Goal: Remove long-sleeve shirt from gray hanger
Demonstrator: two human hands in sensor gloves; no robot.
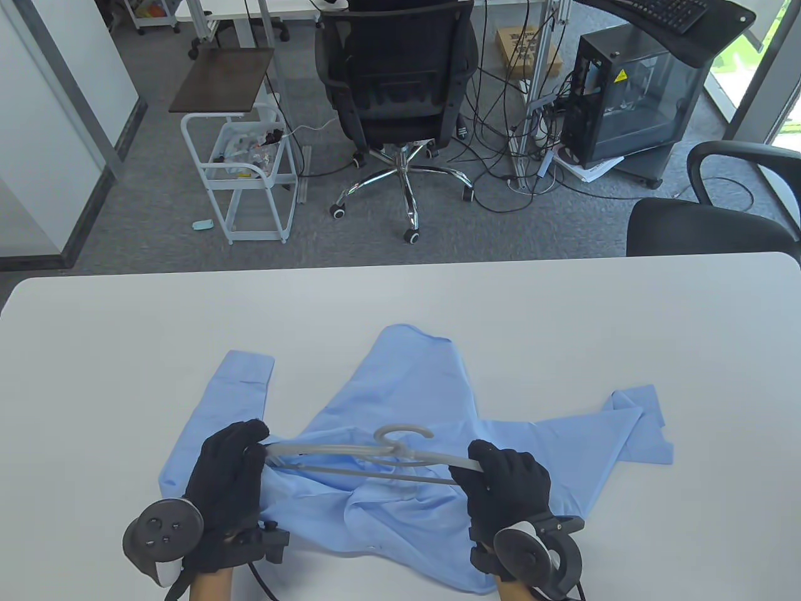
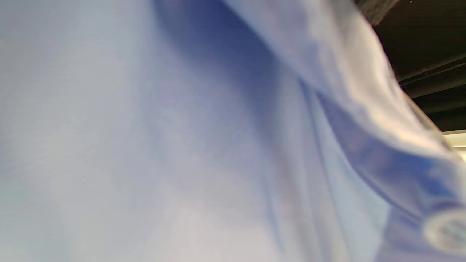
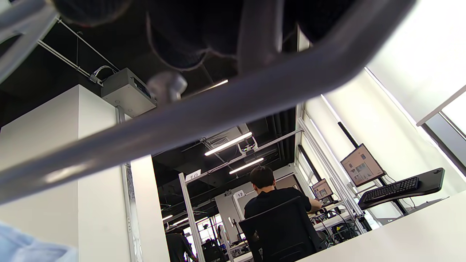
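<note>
Blue cloth fills the lower middle of the table view: the long-sleeve shirt (image 1: pixel 407 432) lies crumpled and spread on the white bench (image 1: pixel 125 350), one sleeve folded toward the left of the frame and the other stretched out to the right. Above its lower half sits the gray hanger (image 1: pixel 375 462), lying nearly level across the frame, its hook curving upward at the centre. The hanger's bars run bare over the cloth; whether any part of it is tucked inside the shirt cannot be told.

At lower left of the frame, the left hand (image 1: pixel 226 479) in its black glove has its grip closed around the hanger's left end, with shirt cloth bunched just beneath the fingers. At lower right, the right hand (image 1: pixel 508 485) has its grip closed on the hanger's right end, the bars meeting at its fingertips. Each hand carries a round tracker on its back near the bottom edge.

The left wrist view shows only blurred blue shirt (image 2: pixel 182 145) cloth, very close. The right wrist view looks upward past a thick gray hanger (image 3: pixel 218 112) bar crossing the frame diagonally, with dark gloved fingers (image 3: pixel 189 32) at the top edge.
</note>
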